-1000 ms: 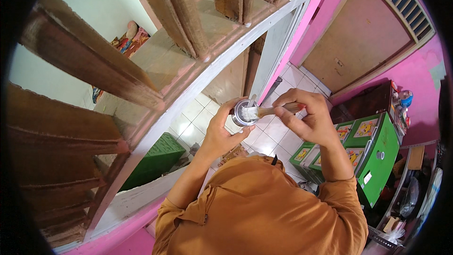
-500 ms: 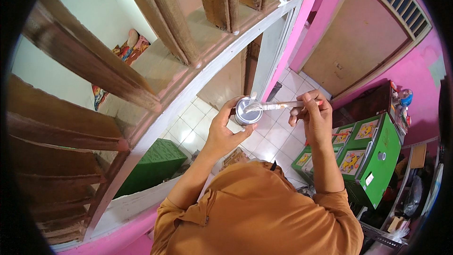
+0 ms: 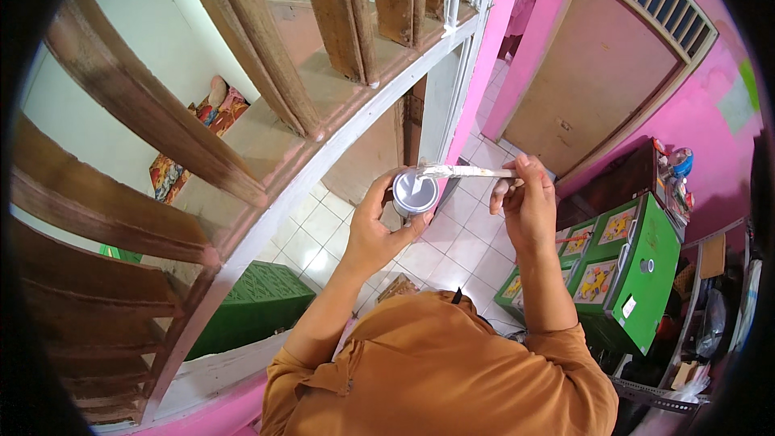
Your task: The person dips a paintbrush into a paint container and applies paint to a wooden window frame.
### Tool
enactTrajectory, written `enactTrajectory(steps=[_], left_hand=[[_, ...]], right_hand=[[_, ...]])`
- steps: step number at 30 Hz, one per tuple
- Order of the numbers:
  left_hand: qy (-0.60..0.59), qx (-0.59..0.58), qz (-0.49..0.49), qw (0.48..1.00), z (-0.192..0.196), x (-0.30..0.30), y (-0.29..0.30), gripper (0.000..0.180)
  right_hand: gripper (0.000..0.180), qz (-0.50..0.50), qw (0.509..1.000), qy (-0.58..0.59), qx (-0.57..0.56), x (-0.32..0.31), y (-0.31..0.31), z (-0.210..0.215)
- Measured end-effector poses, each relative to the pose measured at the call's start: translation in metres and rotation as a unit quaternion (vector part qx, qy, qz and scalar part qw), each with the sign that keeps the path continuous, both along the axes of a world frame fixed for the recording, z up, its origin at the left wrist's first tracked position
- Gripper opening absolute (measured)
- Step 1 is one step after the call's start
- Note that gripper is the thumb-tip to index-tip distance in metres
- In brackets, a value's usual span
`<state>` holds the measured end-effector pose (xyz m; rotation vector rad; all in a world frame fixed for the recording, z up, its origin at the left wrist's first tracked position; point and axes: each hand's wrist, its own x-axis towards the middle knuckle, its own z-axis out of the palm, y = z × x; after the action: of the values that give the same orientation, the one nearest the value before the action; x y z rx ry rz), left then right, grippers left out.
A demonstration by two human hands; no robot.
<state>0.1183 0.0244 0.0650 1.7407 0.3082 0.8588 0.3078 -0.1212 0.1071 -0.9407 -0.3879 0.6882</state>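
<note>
My left hand (image 3: 378, 226) is wrapped round a small round can (image 3: 417, 200) with pale grey-white paint inside. The can's mouth faces up. My right hand (image 3: 529, 198) grips the handle end of a paintbrush (image 3: 468, 172), held roughly level. Its bristle end is coated with white paint and sits at the can's far rim, with a pale streak running down from it into the can. I cannot tell whether the bristles touch the rim.
A wooden slat partition (image 3: 278, 81) with a white-painted edge (image 3: 355, 117) curves along my left. Green drawers (image 3: 638, 274) and a cluttered shelf (image 3: 710, 307) stand to the right. A green box (image 3: 258, 303) lies low at left. A brown door (image 3: 589, 73) is set in the pink wall.
The brush has risen out of the can's mouth to its far rim, and its bristles look whiter. The can and both hands have shifted slightly left in view.
</note>
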Motion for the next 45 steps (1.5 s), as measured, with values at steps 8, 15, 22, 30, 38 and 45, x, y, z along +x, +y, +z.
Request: enactTrajectory(steps=[8,15,22,30,38,45], left_hand=[[0.014,-0.045,0.014,0.999,-0.014,-0.012,-0.004,0.069],[0.022,-0.070,0.019,0.997,-0.022,-0.029,-0.013,0.071],[0.035,-0.091,0.045,0.994,-0.029,-0.047,-0.019,0.071],[0.051,-0.110,0.069,0.990,-0.028,-0.060,-0.023,0.069],[0.074,-0.133,0.065,0.986,-0.028,-0.063,-0.025,0.069],[0.078,-0.128,0.050,0.987,-0.032,-0.060,-0.023,0.069]], right_hand=[[0.025,-0.121,0.983,-0.096,0.096,0.029,0.006,0.040],[0.015,-0.255,0.920,-0.266,0.137,0.056,0.036,0.068],[0.011,-0.278,0.865,-0.376,0.179,0.069,0.081,0.055],[0.014,-0.300,0.859,-0.387,0.147,0.060,0.076,0.053],[0.012,-0.261,0.864,-0.414,0.118,0.059,0.082,0.043],[0.014,-0.329,0.821,-0.457,0.094,0.079,0.086,0.047]])
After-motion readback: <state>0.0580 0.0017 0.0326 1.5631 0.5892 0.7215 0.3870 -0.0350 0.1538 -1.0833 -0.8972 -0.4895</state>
